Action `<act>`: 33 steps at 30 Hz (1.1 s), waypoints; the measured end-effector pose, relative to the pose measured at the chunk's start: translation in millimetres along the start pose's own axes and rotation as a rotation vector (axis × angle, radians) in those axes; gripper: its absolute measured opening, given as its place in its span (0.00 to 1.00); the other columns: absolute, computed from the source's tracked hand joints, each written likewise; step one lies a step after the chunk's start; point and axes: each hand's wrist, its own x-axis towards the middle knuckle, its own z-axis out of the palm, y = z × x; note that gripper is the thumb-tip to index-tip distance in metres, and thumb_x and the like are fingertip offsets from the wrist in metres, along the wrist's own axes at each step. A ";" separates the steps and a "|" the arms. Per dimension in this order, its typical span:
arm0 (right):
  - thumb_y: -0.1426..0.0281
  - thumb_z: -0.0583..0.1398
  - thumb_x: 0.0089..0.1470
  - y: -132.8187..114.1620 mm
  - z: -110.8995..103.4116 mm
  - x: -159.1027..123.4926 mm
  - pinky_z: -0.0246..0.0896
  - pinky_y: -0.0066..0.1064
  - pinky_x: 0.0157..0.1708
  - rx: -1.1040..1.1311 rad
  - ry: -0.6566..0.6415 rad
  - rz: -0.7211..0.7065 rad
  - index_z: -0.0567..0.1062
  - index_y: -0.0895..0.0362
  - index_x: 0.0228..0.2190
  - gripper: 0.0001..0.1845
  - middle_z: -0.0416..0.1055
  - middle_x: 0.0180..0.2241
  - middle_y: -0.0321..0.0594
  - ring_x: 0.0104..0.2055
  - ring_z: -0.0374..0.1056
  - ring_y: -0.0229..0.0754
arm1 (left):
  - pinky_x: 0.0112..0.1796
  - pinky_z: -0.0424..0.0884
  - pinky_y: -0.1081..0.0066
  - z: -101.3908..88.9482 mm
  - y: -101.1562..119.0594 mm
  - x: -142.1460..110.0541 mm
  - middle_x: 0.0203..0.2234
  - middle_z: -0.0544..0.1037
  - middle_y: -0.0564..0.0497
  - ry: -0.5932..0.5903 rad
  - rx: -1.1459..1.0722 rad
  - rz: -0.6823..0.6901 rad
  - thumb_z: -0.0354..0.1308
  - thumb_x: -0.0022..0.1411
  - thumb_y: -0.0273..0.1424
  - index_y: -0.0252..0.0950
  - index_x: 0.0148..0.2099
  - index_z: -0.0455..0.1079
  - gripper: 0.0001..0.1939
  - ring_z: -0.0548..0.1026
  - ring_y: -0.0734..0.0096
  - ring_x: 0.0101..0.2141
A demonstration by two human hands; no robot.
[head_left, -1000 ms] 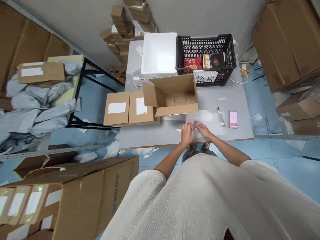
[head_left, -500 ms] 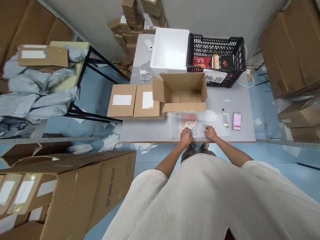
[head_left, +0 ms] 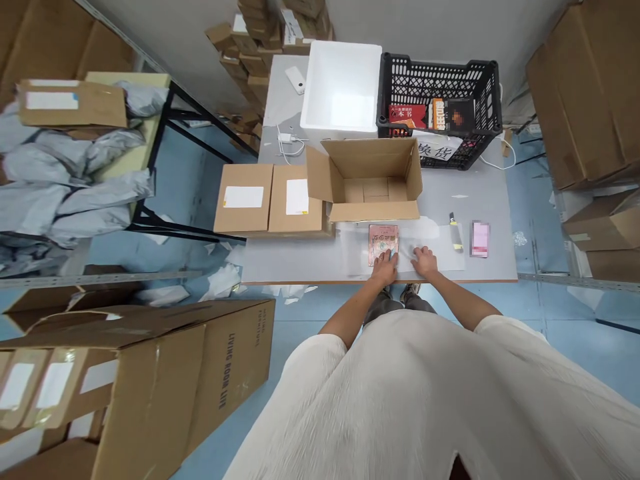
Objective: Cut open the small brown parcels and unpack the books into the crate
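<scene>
A pink book (head_left: 383, 240) with a printed cover lies flat near the table's front edge, on a thin white sheet (head_left: 356, 257). My left hand (head_left: 384, 268) rests over its lower part with fingers stretched out, pressing on the cover and hiding that corner. Just right of the book, my right hand (head_left: 425, 262) is on the sheet, fingers bent but apart, and I make out nothing gripped in it. Behind the book stands an open cardboard box (head_left: 375, 212), its inside showing bare cardboard.
Two closed cartons (head_left: 245, 217) sit left of the open box. Behind it are a white foam box (head_left: 342, 127) and a black crate (head_left: 465, 157) holding books. To my right lie a yellow-and-clear cutter (head_left: 456, 235) and a pink-screened phone (head_left: 480, 239).
My left hand has shifted slightly right on the book, its fingers now straighter. The right hand has turned a little and its fingers have spread. The whole view has shifted slightly.
</scene>
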 end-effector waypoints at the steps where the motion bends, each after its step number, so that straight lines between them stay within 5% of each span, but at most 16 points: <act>1: 0.67 0.60 0.70 -0.3 0.0 1.7 0.65 0.48 0.57 0.009 -0.003 -0.014 0.77 0.52 0.54 0.14 0.68 0.60 0.57 0.61 0.65 0.61 | 0.73 0.51 0.38 0.6 2.2 1.8 0.81 0.51 0.35 -0.017 0.003 0.001 0.56 0.70 0.31 0.41 0.80 0.55 0.39 0.52 0.38 0.78; 8: 0.71 0.57 0.67 11.9 -17.4 5.5 0.67 0.41 0.52 0.264 0.072 -0.115 0.78 0.55 0.46 0.11 0.73 0.52 0.53 0.51 0.70 0.54 | 0.73 0.51 0.36 2.4 18.7 6.1 0.81 0.51 0.38 -0.052 0.020 0.063 0.55 0.73 0.35 0.47 0.80 0.57 0.36 0.51 0.37 0.78; 16: 0.68 0.57 0.62 51.7 -71.4 -10.0 0.67 0.38 0.46 0.569 0.227 -0.145 0.72 0.51 0.38 0.04 0.78 0.41 0.41 0.41 0.73 0.48 | 0.73 0.53 0.42 -5.8 68.5 29.2 0.81 0.50 0.37 -0.054 0.075 0.180 0.51 0.78 0.38 0.44 0.80 0.56 0.33 0.53 0.42 0.78; 23: 0.64 0.58 0.59 90.8 -119.5 -22.4 0.66 0.36 0.41 0.769 0.337 -0.078 0.67 0.49 0.35 0.04 0.73 0.31 0.34 0.35 0.70 0.46 | 0.71 0.57 0.42 -3.8 112.2 54.0 0.80 0.52 0.36 -0.055 0.132 0.238 0.52 0.77 0.37 0.43 0.80 0.55 0.34 0.56 0.40 0.77; 33: 0.57 0.60 0.60 115.4 -164.2 -21.5 0.59 0.31 0.34 1.034 0.529 -0.101 0.64 0.48 0.37 0.11 0.65 0.29 0.30 0.32 0.63 0.42 | 0.72 0.56 0.40 -2.8 142.6 72.4 0.81 0.50 0.37 -0.152 0.161 0.245 0.57 0.71 0.34 0.47 0.82 0.50 0.41 0.56 0.39 0.77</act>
